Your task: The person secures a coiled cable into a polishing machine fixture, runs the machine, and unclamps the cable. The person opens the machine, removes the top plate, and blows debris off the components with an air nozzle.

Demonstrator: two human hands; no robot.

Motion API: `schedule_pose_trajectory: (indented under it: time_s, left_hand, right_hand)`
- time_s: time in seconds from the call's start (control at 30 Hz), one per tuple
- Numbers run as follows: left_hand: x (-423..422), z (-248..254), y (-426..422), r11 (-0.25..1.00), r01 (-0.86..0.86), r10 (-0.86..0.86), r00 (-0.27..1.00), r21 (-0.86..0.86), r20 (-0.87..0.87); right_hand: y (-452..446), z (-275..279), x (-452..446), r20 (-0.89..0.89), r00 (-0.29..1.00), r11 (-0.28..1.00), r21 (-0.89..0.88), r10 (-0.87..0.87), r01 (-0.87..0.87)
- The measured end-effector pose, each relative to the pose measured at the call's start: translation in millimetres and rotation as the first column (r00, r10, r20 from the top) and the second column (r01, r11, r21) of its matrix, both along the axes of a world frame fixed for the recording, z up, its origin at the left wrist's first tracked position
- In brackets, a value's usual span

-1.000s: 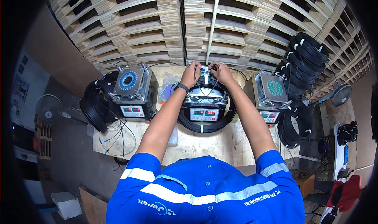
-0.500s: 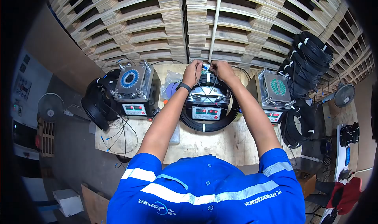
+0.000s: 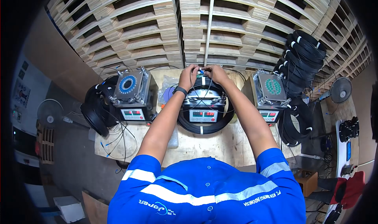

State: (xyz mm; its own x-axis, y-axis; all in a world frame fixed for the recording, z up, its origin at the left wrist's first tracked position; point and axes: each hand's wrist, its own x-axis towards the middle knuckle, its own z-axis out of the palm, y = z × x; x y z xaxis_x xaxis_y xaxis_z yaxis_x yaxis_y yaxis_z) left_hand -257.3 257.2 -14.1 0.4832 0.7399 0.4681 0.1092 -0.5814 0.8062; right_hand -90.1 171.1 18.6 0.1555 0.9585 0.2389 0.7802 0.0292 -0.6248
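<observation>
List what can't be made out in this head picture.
Head view, left hand: exact grip unclear, fingertips too small.
Head view, right hand: fingertips mostly hidden by the hand itself.
Head view, blue tip: too small to tell which fingers touch it.
Head view, right machine: panel partly behind the right forearm.

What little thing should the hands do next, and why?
Perhaps the left hand and right hand should steady the blue tip before pushing it anywhere. It shows between their fingertips, which are close together at the far side of the middle machine. It's too small to tell which hand grips it.
</observation>
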Motion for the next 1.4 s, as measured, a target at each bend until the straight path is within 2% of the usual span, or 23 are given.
schedule_pose_trajectory:
  time_s: [0.1,0.2,0.27,0.43,0.5,0.63,0.7,0.83,0.93,1.0,1.13,1.23,1.3,1.4]
  left_hand:
    - [-1.6,9.1,-5.0,0.999,0.009,-0.009,1.0,-0.04,0.017]
    - [-5.4,20.0,-11.6,0.994,-0.004,-0.002,0.998,-0.107,-0.057]
    - [-6.0,24.7,-14.1,0.995,0.018,-0.021,0.999,-0.1,-0.025]
    - [-2.9,16.0,-6.6,0.983,0.105,-0.096,0.993,-0.148,0.065]
    - [-2.3,15.6,-5.9,0.994,0.075,-0.075,0.997,-0.082,0.009]
    - [-0.9,16.2,-4.1,0.987,0.058,-0.068,0.996,-0.152,-0.065]
    - [1.0,17.6,-3.3,0.996,0.024,-0.035,0.991,-0.085,-0.13]
    - [3.3,22.6,-6.0,0.996,-0.016,0.0,0.984,-0.086,-0.181]
    - [2.5,28.0,-6.1,0.999,-0.015,0.005,0.978,-0.048,-0.207]
    - [2.4,31.9,-6.7,0.998,0.013,0.001,0.97,0.055,-0.243]
    - [0.3,37.9,-5.9,0.996,0.047,-0.024,0.962,0.079,-0.271]
    - [-1.0,42.4,-2.5,0.979,0.145,-0.094,0.944,0.141,-0.317]
    - [-0.1,45.9,-1.5,0.974,0.162,-0.101,0.936,0.157,-0.337]
    - [3.4,50.4,-1.8,0.969,0.18,-0.104,0.919,0.171,-0.379]
  right_hand:
    - [1.3,5.4,-2.8,0.037,0.999,0.999,-0.039,-0.011,0.013]
    - [5.6,4.7,0.0,-0.055,0.998,0.995,-0.096,0.015,-0.02]
    - [10.0,5.3,2.1,-0.086,0.994,0.987,-0.134,0.075,-0.086]
    - [9.2,4.4,2.5,-0.045,0.99,0.991,-0.009,0.131,-0.131]
    - [10.2,5.6,2.2,-0.018,0.991,0.991,-0.012,0.134,-0.134]
    - [11.5,3.1,2.4,-0.045,0.993,0.992,-0.059,0.112,-0.115]
    - [14.1,-0.2,2.5,-0.054,0.993,0.994,-0.041,0.103,-0.105]
    - [12.6,-0.8,1.6,-0.086,0.993,0.994,-0.06,0.084,-0.089]
    - [12.2,-5.4,2.9,-0.073,0.995,0.998,0.0,0.064,-0.064]
    - [12.0,-8.6,3.7,-0.046,0.999,1.0,0.02,0.021,-0.02]
    - [4.7,0.8,1.2,-0.015,0.999,0.999,-0.022,0.038,-0.038]
    - [2.3,3.3,1.0,0.007,0.999,0.998,-0.034,0.044,-0.044]
    - [3.7,-0.3,2.3,-0.094,0.994,0.998,-0.022,0.053,-0.055]
    - [5.5,-3.2,3.3,-0.084,0.996,0.999,-0.012,0.041,-0.042]
